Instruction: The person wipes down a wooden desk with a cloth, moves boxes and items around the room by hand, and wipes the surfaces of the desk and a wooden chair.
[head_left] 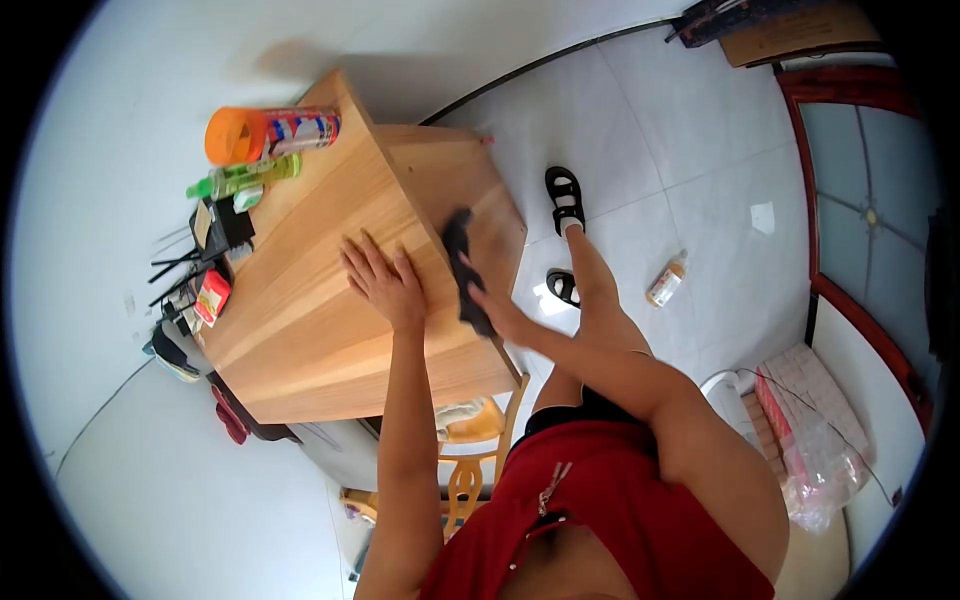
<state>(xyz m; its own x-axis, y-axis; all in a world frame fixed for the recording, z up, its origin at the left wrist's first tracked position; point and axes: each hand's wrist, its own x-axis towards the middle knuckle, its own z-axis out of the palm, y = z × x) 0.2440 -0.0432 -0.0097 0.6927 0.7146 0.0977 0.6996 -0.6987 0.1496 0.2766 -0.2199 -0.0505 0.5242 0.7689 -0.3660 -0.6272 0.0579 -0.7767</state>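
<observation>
My left hand [388, 287] lies flat on the wooden table top [300, 330], fingers spread and holding nothing. In my right hand [496, 312] is a dark cloth [459, 262], which hangs along the table's edge and side panel. The fingers are partly hidden behind the cloth. At the table's far side stand an orange-capped spray can [275, 134] and a green bottle [245, 177], both well away from my hands.
A black holder [222, 230] and a red-and-white packet [212, 296] sit along the wall side of the table. A wooden chair [467, 478] is beside the table. On the tiled floor lies a bottle [666, 279]. Plastic-wrapped packages [810, 430] are at the right.
</observation>
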